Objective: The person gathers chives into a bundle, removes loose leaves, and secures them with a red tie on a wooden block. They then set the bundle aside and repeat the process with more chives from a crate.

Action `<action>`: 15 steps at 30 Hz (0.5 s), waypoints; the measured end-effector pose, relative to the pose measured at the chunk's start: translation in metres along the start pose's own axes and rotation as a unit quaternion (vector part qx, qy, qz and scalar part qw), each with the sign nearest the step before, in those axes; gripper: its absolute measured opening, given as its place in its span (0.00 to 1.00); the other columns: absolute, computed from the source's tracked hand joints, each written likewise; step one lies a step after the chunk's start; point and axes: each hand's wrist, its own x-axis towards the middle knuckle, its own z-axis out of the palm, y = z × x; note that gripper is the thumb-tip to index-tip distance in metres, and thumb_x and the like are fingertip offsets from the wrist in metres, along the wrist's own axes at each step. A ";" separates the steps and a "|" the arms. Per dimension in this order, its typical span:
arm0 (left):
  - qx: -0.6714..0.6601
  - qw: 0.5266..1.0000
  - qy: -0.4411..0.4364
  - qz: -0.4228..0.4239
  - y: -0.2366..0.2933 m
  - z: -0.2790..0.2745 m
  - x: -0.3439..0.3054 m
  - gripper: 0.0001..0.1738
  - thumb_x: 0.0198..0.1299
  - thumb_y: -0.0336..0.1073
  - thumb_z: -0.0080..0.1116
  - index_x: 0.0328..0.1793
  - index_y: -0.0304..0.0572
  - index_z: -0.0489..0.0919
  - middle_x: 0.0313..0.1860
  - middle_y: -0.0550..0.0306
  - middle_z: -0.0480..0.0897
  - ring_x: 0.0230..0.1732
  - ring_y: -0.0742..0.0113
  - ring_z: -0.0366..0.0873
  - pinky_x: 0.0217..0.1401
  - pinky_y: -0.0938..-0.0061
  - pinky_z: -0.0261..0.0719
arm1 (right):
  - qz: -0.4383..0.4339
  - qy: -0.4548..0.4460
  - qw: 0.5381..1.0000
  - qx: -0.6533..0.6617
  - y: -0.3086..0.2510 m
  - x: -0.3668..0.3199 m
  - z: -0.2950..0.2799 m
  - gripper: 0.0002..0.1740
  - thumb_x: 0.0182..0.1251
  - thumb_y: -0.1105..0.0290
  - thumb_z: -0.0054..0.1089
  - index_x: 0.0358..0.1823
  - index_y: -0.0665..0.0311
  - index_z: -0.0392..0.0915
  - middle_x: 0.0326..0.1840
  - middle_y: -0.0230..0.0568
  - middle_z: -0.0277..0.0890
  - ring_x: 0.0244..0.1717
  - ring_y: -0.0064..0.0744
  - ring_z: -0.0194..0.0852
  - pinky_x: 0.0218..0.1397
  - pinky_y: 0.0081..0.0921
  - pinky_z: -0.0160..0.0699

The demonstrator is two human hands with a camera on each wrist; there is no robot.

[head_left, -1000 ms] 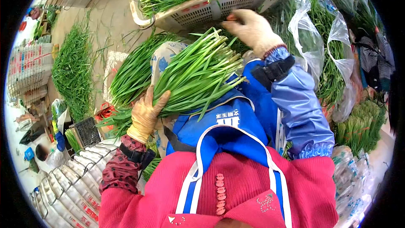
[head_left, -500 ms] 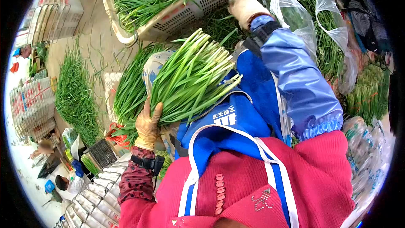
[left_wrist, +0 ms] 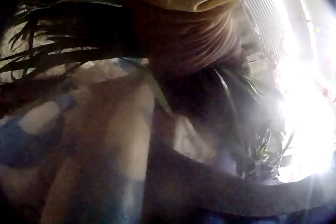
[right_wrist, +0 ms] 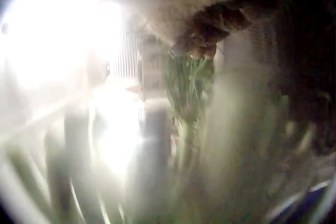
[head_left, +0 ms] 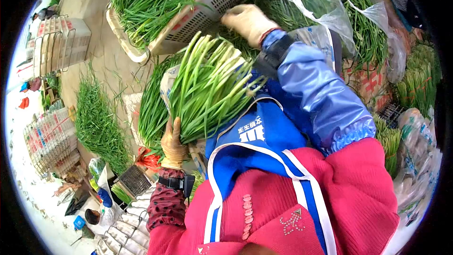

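Note:
A thick bunch of long green leafy stalks lies across the lap, pale ends pointing up and right. The gloved left hand grips its leafy end, thumb on top and the other fingers hidden below. Up and right of the bunch, the gloved right hand is raised beside the crate's side, fingers curled, with nothing seen hanging from it in the head view. In the right wrist view its curled fingertips show above blurred greens; contact cannot be judged. The left wrist view is dark, showing the glove.
A crate full of green stalks stands ahead. More greens lie beside the left knee and in a floor pile. Clear plastic bags of greens are at the right. White crates are stacked at the left, and a person is lower left.
The right hand has moved left along the crate's side. The left hand still grips the bunch. The head view has turned, and the crate appears further left.

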 end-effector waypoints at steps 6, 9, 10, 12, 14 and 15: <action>0.011 0.999 -0.010 0.034 -0.010 -0.001 0.002 0.60 0.39 0.25 0.71 0.82 0.63 0.56 0.70 0.36 0.71 0.54 0.34 0.80 0.46 0.57 0.82 | -0.108 -0.251 0.949 -0.155 -0.061 0.006 -0.042 0.26 0.66 0.50 0.62 0.57 0.62 0.81 0.47 0.37 0.84 0.50 0.28 0.78 0.58 0.26 0.74; 0.029 0.998 -0.003 0.057 -0.012 0.000 0.007 0.61 0.38 0.27 0.72 0.81 0.64 0.55 0.70 0.35 0.70 0.52 0.34 0.80 0.45 0.55 0.82 | -0.185 -0.332 0.897 -0.227 -0.092 0.012 -0.018 0.34 0.68 0.41 0.53 0.61 0.62 0.78 0.53 0.45 0.83 0.53 0.38 0.80 0.61 0.30 0.74; 0.038 0.998 -0.003 0.059 -0.009 -0.002 0.009 0.61 0.38 0.27 0.72 0.82 0.65 0.55 0.70 0.35 0.70 0.52 0.34 0.80 0.45 0.55 0.82 | -0.148 -0.358 0.879 -0.278 -0.099 0.013 -0.004 0.31 0.68 0.43 0.53 0.59 0.62 0.79 0.51 0.45 0.84 0.50 0.40 0.81 0.59 0.32 0.75; 0.061 0.997 -0.020 0.045 -0.010 -0.003 0.006 0.62 0.38 0.27 0.73 0.82 0.64 0.53 0.71 0.35 0.69 0.53 0.33 0.79 0.47 0.55 0.82 | -0.147 -0.383 0.833 -0.372 -0.106 0.011 0.024 0.26 0.66 0.49 0.56 0.54 0.61 0.83 0.46 0.45 0.85 0.46 0.42 0.83 0.55 0.35 0.78; 0.048 0.998 -0.027 0.034 -0.011 -0.003 0.003 0.62 0.39 0.28 0.73 0.82 0.63 0.53 0.71 0.35 0.69 0.56 0.33 0.78 0.48 0.55 0.81 | -0.191 -0.344 0.844 -0.364 -0.100 0.005 0.040 0.20 0.59 0.55 0.62 0.45 0.62 0.87 0.37 0.46 0.86 0.39 0.43 0.84 0.49 0.39 0.81; 0.037 0.999 -0.020 0.034 -0.012 -0.002 0.003 0.62 0.39 0.29 0.73 0.83 0.62 0.52 0.71 0.36 0.69 0.57 0.33 0.78 0.48 0.55 0.81 | -0.175 -0.315 0.878 -0.314 -0.096 0.004 0.042 0.20 0.59 0.57 0.63 0.47 0.61 0.86 0.39 0.46 0.86 0.40 0.42 0.84 0.50 0.38 0.81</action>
